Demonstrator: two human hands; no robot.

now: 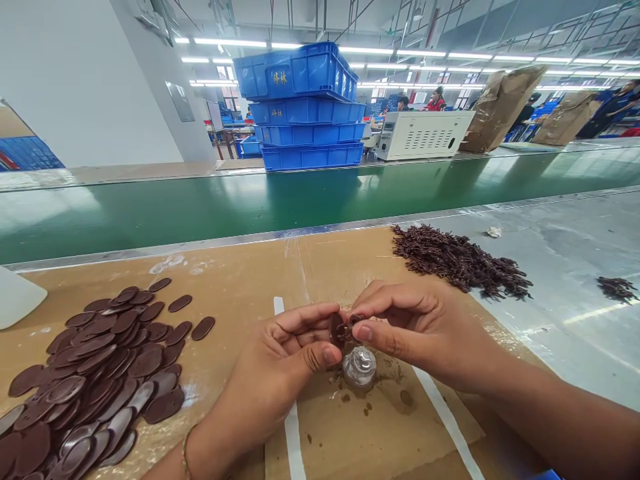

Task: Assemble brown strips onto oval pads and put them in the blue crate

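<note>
at the far left, a white plastic object [15, 297] pokes in over the near edge of a brown cardboard sheet [240, 280] laid on the tabletop. a wide pile of flat oval brown pieces [95, 373] fills that left end of the sheet, some overlapping and some showing a glossy grey sheen, with a few lying apart toward the far edge. next to the pile comes the person's left hand [280, 367], a thin bracelet [185, 453] at its wrist and a strip of white tape [290, 427] running under it. its thumb and forefinger are pressed together on a small dark brown piece [340, 330], held in the air at the middle of the sheet. the right hand [420, 327] comes in from the other side, its thumb and forefinger closed on the same piece, so the two hands meet there. just below the fingers, a small clear rounded container [360, 368] sits on the cardboard among brown smears [385, 380]. a second strip of white tape [447, 420] slants away under the right forearm. past the far right corner of the sheet, a heap of dark brown twiggy strands [457, 260] lies partly on the metal tabletop [565, 247], with a small clump of the same strands [617, 288] near its right edge.
</note>
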